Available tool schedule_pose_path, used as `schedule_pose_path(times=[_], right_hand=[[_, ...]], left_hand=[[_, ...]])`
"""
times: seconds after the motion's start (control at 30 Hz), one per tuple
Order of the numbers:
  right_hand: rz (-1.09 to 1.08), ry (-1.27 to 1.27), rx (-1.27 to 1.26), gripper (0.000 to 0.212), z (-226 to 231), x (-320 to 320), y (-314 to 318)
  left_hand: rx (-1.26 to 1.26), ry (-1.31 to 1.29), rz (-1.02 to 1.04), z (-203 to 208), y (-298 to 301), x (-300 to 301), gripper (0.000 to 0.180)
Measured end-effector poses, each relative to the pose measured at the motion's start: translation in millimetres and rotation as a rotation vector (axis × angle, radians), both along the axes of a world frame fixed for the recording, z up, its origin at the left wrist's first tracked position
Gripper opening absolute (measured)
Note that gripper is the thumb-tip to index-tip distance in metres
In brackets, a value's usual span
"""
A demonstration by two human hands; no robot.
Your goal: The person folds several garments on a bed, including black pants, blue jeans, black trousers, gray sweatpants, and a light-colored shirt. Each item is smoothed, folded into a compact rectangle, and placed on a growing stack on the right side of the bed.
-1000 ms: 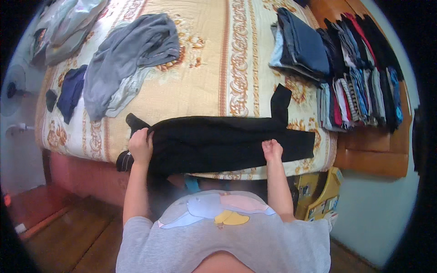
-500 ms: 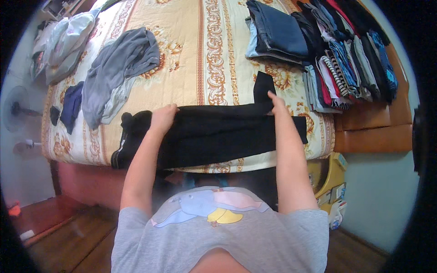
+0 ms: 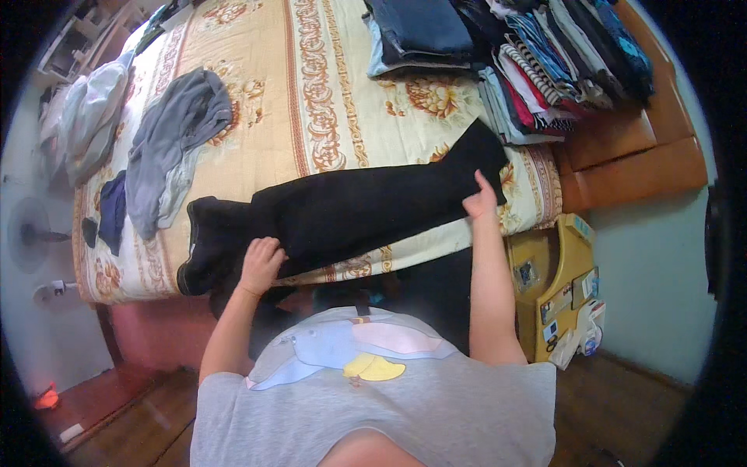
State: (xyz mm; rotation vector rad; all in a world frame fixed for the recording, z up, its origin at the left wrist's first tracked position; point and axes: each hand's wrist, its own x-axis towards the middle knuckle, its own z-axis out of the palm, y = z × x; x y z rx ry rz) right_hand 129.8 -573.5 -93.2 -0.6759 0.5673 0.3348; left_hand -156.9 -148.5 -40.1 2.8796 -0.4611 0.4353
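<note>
A pair of black trousers (image 3: 350,210) lies lengthwise along the near edge of the bed, its waistband at the left and the leg ends at the right. At the near edge of the cloth, below the waist, my left hand (image 3: 263,266) is closed with its fingers curled on the fabric. My right hand (image 3: 481,198) grips the near edge by the leg ends, thumb on top and the other fingers mostly hidden. One leg end (image 3: 476,144) angles up toward the far right.
Folded jeans (image 3: 424,31) and rows of folded clothes (image 3: 545,78) are at the far right. A grey garment (image 3: 171,140), a navy piece (image 3: 113,206) and a white plastic bag (image 3: 93,121) lie left on the patterned bedspread (image 3: 257,148). A yellow shelf unit (image 3: 537,272) stands right.
Both hands have moved from the far side of the trousers to the near edge. The far leg now lies over the near one, and the view has shifted rightward.
</note>
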Motion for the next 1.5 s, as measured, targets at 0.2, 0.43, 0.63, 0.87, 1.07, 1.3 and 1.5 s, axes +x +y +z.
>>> schedule_pose_path(times=[0.2,0.43,0.63,0.87,1.07,1.3,1.5], right_hand=[[-0.004,0.014,-0.054,0.037,-15.2,-12.8,-18.7],[-0.082,-0.19,-0.417,0.032,-6.0,39.3,-62.9],[0.043,-0.1,-1.071,0.025,-56.9,14.9,-107.8],[0.298,-0.289,-2.086,0.036,-0.6,11.1,-69.9],[0.548,-0.468,-1.839,0.03,-25.7,37.0,-93.4],[0.507,-0.261,-2.119,0.036,-41.5,26.3,-193.4],[0.462,-0.172,-2.317,0.035,-24.8,-4.3,-176.3]], left_hand=[[0.094,0.106,0.05,-29.7,-15.7,-9.3,0.012],[0.041,-0.033,0.218,-0.9,-10.3,18.1,0.011],[0.125,0.138,0.143,-19.0,-13.5,-0.5,0.013],[0.124,0.204,0.227,-36.2,-28.9,-19.7,0.012],[0.079,0.193,0.259,-32.2,-36.2,-15.6,0.011],[-0.08,0.201,0.145,-35.1,-62.9,2.8,0.015],[-0.117,0.053,0.278,-6.3,-19.7,-28.1,0.025]])
